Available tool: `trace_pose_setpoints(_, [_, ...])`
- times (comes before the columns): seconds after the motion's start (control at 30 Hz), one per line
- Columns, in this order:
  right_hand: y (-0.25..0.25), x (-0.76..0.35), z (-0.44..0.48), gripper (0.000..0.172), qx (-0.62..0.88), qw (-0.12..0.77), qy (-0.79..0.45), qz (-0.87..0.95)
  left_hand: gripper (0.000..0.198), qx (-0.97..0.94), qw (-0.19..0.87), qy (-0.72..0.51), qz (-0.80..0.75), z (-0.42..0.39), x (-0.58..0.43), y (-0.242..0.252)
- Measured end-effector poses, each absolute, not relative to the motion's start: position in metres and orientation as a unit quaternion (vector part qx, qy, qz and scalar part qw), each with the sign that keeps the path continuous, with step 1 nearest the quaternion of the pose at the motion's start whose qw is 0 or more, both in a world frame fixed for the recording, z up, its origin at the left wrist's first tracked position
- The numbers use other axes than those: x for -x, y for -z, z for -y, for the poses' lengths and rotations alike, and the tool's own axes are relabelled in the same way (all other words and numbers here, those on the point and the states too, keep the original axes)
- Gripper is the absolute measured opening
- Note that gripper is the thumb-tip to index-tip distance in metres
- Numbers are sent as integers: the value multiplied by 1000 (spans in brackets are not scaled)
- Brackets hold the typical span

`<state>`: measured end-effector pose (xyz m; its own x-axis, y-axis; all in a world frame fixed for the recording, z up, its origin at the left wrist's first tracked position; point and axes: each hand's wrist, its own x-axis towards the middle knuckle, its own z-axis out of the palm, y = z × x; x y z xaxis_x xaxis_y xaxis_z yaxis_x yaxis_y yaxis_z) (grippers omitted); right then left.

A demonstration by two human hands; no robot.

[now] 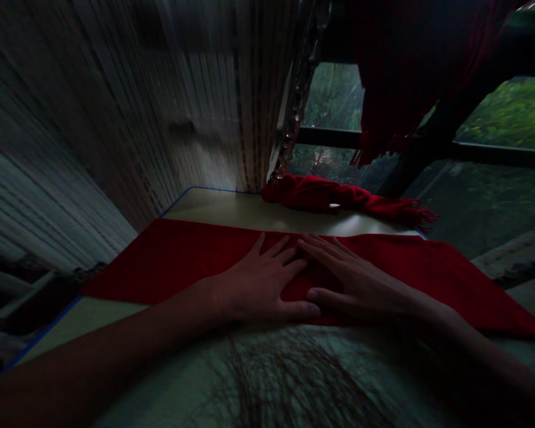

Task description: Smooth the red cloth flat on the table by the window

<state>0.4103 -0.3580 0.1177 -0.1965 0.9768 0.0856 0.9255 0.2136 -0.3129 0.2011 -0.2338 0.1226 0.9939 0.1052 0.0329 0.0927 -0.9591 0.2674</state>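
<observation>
A long strip of red cloth, perhaps a scarf, lies spread flat across the pale tabletop. My left hand rests palm down on its middle, fingers spread and thumb pointing right. Close beside it, my right hand also lies on the cloth, with its fingers stretched toward the upper left. The two thumbs nearly meet near the cloth's near edge. Neither hand grips anything. Both hands cover part of the cloth's middle, and the light is dim.
A bunched red scarf with a fringed end lies along the table's far edge. More red fringed cloth hangs above, before the windows. Whitish hanging strands line the left side. Dark hair shows at the bottom.
</observation>
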Motion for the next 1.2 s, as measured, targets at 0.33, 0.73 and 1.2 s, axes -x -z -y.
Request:
trace_pose_setpoints(0.33, [-117,-410,358,88,614,146,-94,770,96,-989,138,-24,-43,234,-201,-122])
trace_pose_setpoints(0.73, [-120,-412,359,93,628,130,-112,759,98,-988,143,-24,-50,233,-200,-121])
trace_pose_setpoints(1.2, [-118,-415,360,89,624,135,-109,762,97,-989,134,-16,-53,233,-200,-121])
